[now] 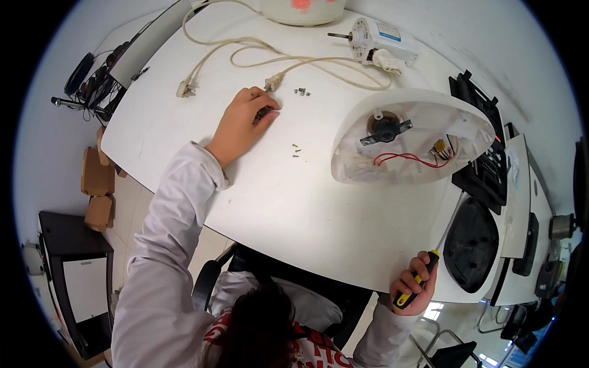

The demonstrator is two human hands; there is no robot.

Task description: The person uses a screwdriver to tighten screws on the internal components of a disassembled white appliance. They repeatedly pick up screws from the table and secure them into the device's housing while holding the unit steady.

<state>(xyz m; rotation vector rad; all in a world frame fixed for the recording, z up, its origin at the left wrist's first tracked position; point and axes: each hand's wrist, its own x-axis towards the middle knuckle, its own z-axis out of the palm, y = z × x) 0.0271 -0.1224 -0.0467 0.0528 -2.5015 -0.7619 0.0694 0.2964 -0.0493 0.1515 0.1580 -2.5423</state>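
My left hand (242,122) rests on the white table with fingers curled round some small dark metal pieces (262,113), partly hidden, just below a cream plug (273,83). Small screws (302,92) lie right of that plug, and a few more (295,150) sit lower down. My right hand (414,288) grips a yellow-and-black screwdriver (427,268) at the table's front edge, its shaft pointing up. A white plastic housing (350,147) lies open side up on the right, showing red wires, a yellow part and a black bracket.
A white motor (377,43), a coiled cable (239,40) and a white round body (300,11) sit at the back. A black tool case (481,172) and a black plastic cover (470,245) are at the right. Cardboard boxes (98,172) stand left, beyond the table edge.
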